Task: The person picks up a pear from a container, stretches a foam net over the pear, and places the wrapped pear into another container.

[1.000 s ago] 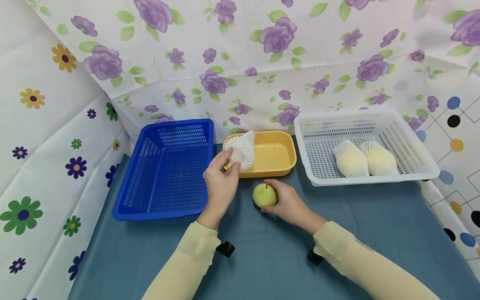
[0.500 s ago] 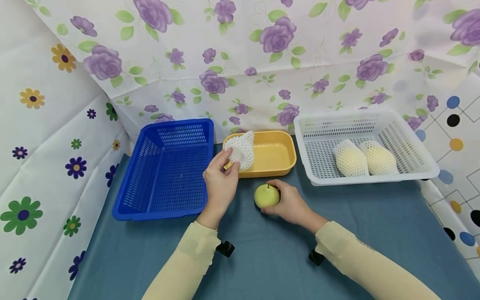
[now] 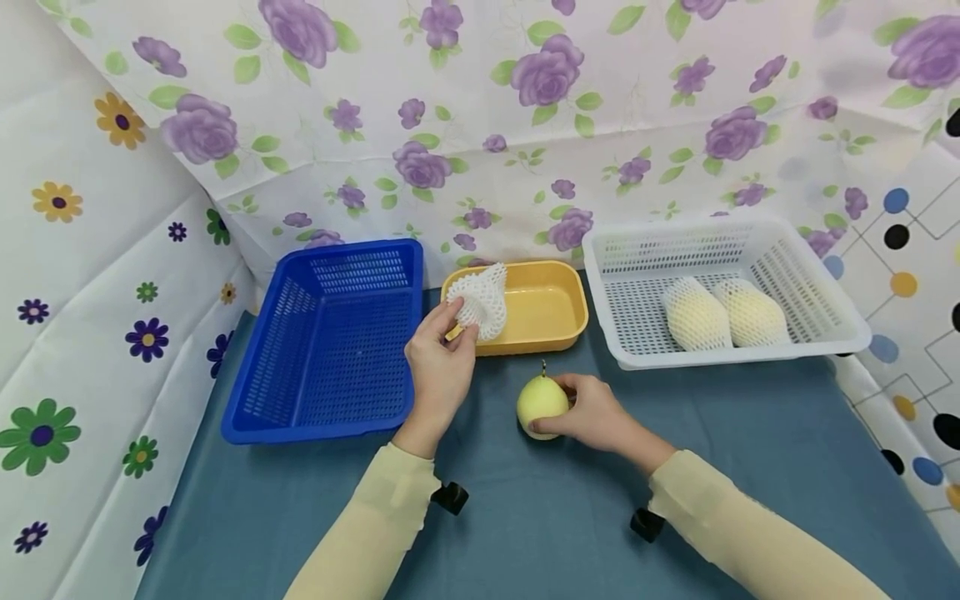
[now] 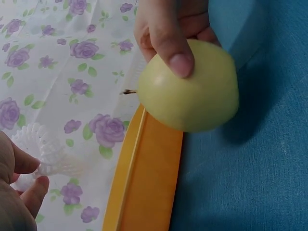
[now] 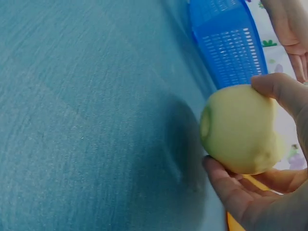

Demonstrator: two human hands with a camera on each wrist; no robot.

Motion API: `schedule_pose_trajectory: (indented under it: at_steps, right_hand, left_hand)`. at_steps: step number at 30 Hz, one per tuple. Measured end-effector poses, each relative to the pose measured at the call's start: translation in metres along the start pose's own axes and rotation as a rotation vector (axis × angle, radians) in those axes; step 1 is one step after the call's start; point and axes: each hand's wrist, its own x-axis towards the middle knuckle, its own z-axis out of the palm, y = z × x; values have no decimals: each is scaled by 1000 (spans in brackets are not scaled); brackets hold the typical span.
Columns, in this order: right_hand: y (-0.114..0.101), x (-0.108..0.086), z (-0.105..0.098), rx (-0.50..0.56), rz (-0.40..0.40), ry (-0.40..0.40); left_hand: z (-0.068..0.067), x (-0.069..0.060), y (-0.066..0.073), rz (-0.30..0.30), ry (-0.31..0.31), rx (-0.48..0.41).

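A yellow-green pear point(image 3: 542, 407) with a dark stem is gripped by my right hand point(image 3: 603, 417), thumb on one side and fingers on the other. In the right wrist view the pear point(image 5: 240, 130) hangs over the cloth, its shadow beside it. My left hand point(image 3: 441, 362) pinches a white foam fruit net point(image 3: 483, 302) between thumb and fingertips, above the left part of the yellow tray point(image 3: 547, 312). The left wrist view shows the foam net point(image 4: 45, 149) at the fingertips, partly behind the thumb, apart from the pear point(image 4: 197, 91).
A blue basket point(image 3: 337, 375) stands left of the yellow tray. To the right, a white basket point(image 3: 637, 312) holds two pears in foam nets point(image 3: 697, 317). Blue-green cloth point(image 3: 525, 517) covers the table; a flowered sheet point(image 3: 480, 108) hangs behind.
My right hand has moved the pear slightly right and toward me, tilting it so the stem points up and away. The left hand keeps the foam net in about the same place.
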Motion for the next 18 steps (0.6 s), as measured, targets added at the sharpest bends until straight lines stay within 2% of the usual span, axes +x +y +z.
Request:
schedule_pose_trajectory:
  at_steps: [7, 18]
  right_hand:
    - [0, -3, -2, -41, 82, -65]
    - [-1, -4, -3, -51, 158, -159]
  left_hand:
    - [1, 0, -2, -8, 0, 27]
    - [1, -1, -2, 0, 0, 27]
